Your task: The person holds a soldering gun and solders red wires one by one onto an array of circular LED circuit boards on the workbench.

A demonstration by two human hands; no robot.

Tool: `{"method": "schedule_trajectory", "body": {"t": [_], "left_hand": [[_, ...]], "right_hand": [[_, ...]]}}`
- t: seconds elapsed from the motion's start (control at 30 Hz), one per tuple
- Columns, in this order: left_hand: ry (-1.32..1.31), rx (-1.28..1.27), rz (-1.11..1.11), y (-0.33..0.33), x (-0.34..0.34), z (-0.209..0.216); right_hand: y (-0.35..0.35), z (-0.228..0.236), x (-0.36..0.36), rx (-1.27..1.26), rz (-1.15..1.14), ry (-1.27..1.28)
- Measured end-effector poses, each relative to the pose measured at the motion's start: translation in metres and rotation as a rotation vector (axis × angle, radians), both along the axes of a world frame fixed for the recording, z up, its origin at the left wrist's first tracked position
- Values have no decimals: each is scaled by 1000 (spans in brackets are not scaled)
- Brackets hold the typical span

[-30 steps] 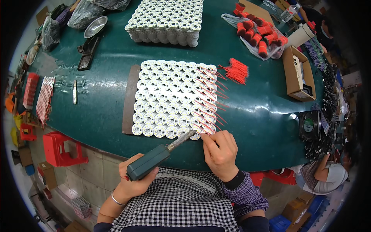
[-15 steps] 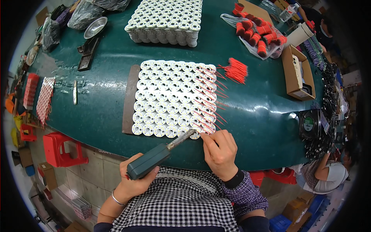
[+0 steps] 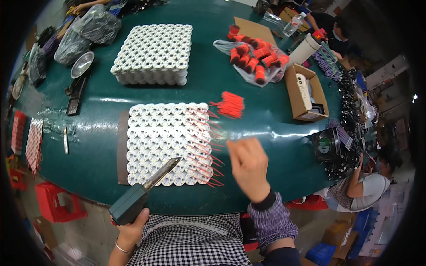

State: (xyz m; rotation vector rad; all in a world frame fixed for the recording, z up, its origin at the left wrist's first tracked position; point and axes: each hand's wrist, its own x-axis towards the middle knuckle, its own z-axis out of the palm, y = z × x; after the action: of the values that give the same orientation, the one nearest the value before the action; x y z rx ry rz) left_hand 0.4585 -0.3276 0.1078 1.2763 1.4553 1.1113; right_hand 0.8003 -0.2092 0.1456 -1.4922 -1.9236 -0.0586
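Note:
My left hand [image 3: 136,225] is closed round the green handle of a soldering gun [image 3: 128,205]. Its metal tip lies over the lower middle of a block of round white LED boards [image 3: 164,133], set in close rows. Thin red wires [image 3: 214,160] stick out from the right-hand columns of boards. To the right of the block, my right hand [image 3: 249,164] hangs above the green table, smeared by motion. Its fingers look curled, but whether they pinch anything cannot be made out. Beyond it lies a small pile of cut red wires [image 3: 230,105].
A taller stack of white round parts [image 3: 153,51] stands at the back. Red bundles in a plastic bag [image 3: 257,57], a cardboard box [image 3: 306,95] and a black reel [image 3: 326,145] sit on the right. A metal bowl [image 3: 82,65] and black holder [image 3: 76,96] lie left.
My right hand has left the wire at the block's near right corner and moved up and away. The soldering gun's tip has shifted left across the boards. The whole view has also shifted.

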Motion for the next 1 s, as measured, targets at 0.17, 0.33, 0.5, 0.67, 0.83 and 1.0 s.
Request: {"method": "schedule_trajectory", "body": {"t": [0.17,0.33,0.5,0.67,0.83,1.0], "left_hand": [[-28,31,1,10,2,-8],[-81,7,136,6,6,-7],[-153,-36,165,13,10,5],[-77,39,111,10,1,-8],[-46,39,63,5,0,-6],[-16,64,55,2,0,-3]], "right_hand": [[68,-30,37,55,-42,-130],[97,-61,40,59,-111,-298],[102,-64,34,156,-107,-359],[100,-69,38,199,-113,-288],[92,-60,36,134,-107,-260],[78,-40,34,104,-73,-276]]}}
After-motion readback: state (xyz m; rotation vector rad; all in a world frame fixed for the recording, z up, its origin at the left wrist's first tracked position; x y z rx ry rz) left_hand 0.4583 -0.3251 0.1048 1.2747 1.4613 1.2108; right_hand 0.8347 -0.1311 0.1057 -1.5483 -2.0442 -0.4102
